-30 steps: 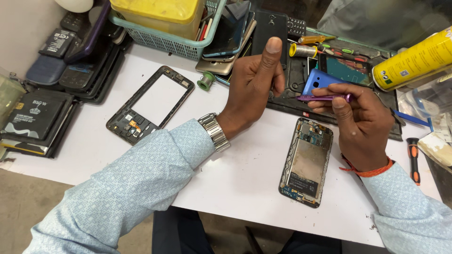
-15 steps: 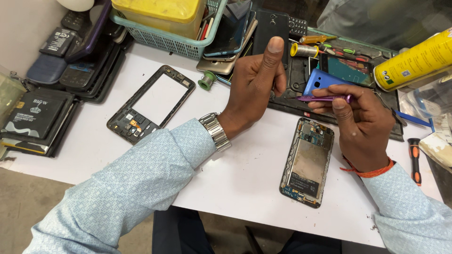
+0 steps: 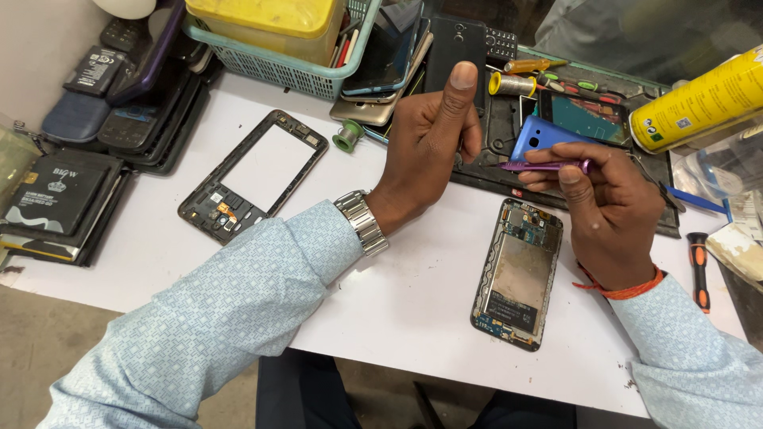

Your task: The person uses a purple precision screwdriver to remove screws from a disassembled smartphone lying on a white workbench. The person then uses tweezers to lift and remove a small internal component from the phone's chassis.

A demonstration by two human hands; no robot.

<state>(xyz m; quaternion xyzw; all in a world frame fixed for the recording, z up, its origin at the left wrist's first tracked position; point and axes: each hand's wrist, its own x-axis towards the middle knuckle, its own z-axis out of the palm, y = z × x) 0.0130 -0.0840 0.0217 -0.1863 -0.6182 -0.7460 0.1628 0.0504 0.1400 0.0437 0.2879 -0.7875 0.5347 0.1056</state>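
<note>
— Hands first: what has each got?

— Left hand (image 3: 429,151) stands upright at the edge of the black work mat (image 3: 485,171), fingers curled around a black phone (image 3: 455,48) with the thumb laid up its back — a firm grasp, likely so the body stays steady and tilted toward the eyes. Right hand (image 3: 608,210) pinches a slim purple tool (image 3: 544,166) between thumb and fingertips, held level with its tip aimed at the left hand.

— And the blue piece?

— Blue back cover (image 3: 540,137) lies on the mat just behind the tool; whether the fingers touch it I cannot tell.

— Why the open phone by the wrist?

— Opened phone body (image 3: 518,274), circuit side up, lies flat on the white table (image 3: 413,294) just below the right hand — parked within reach, I judge. An empty phone frame (image 3: 253,176) sits well to the left beyond the sleeve, near a small solder spool (image 3: 347,136). A teal basket (image 3: 278,67) and yellow spray can (image 3: 699,99) stand at the back, clear of the working space.
</note>
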